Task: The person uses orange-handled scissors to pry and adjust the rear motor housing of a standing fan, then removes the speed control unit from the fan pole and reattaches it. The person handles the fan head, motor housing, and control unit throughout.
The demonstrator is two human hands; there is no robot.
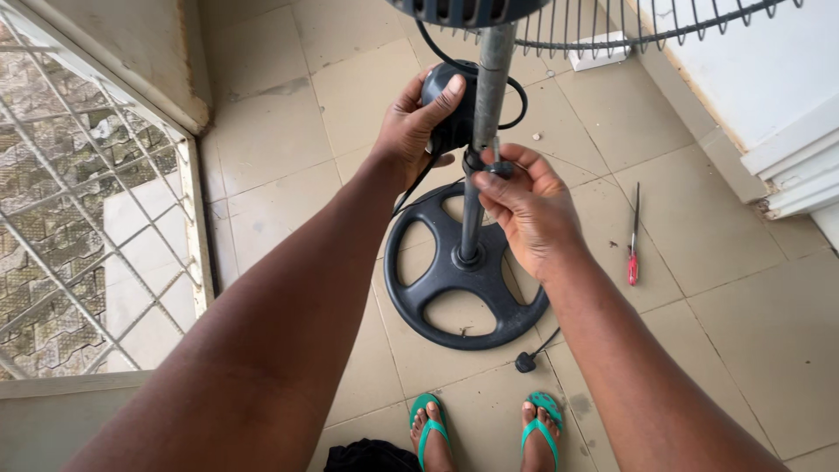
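Left hand is clasping the dark plastic control box, right hand pinching the collar on the grey metal fan pole standing centre-floor: stiff, likely top-heavy, best gripped mid-pole.

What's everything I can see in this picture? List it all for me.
Fan pole: one, grey, upright on the base.
Fan base: one, round, dark, on the tiled floor.
Control box: one, black, on the pole.
Fan guard: one, dark wire, top edge.
Screwdriver: one, red handle, on floor at right.
Plug: one, black, by the base.
Window grille: one, white, left.
Sandals: two, green, on the feet.
Left hand: grips the control box.
Right hand: fingers at the pole's collar.
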